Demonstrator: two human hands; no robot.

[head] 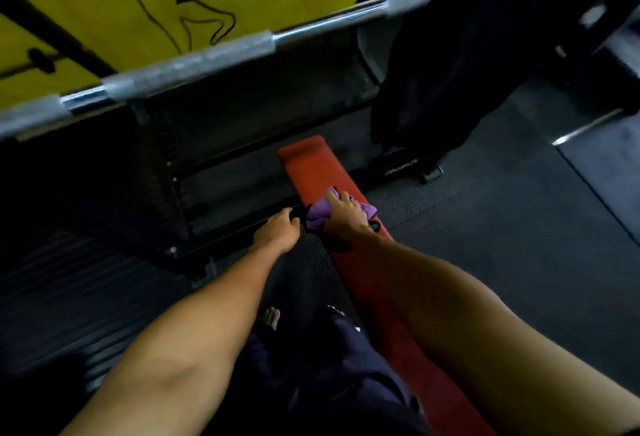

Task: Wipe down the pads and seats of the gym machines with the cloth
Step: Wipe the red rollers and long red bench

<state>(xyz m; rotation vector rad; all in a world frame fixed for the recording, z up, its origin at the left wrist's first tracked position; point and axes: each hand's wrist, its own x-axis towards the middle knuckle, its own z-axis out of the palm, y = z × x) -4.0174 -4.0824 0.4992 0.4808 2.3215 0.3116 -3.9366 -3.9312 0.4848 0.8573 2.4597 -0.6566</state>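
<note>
A long red bench pad (311, 167) runs from the middle of the view down to the lower right. My right hand (346, 215) grips a bunched purple cloth (320, 215) and presses it on the pad about a third of the way from its far end. My left hand (277, 233) hovers just left of the pad's edge, fingers loosely extended, holding nothing. My right forearm covers part of the pad's near half.
A steel barbell (221, 54) lies across the rack above the bench's far end, in front of a yellow wall. The black rack frame (180, 213) stands at left. Dark rubber flooring (485, 227) spreads to the right. My foot (272, 317) shows below.
</note>
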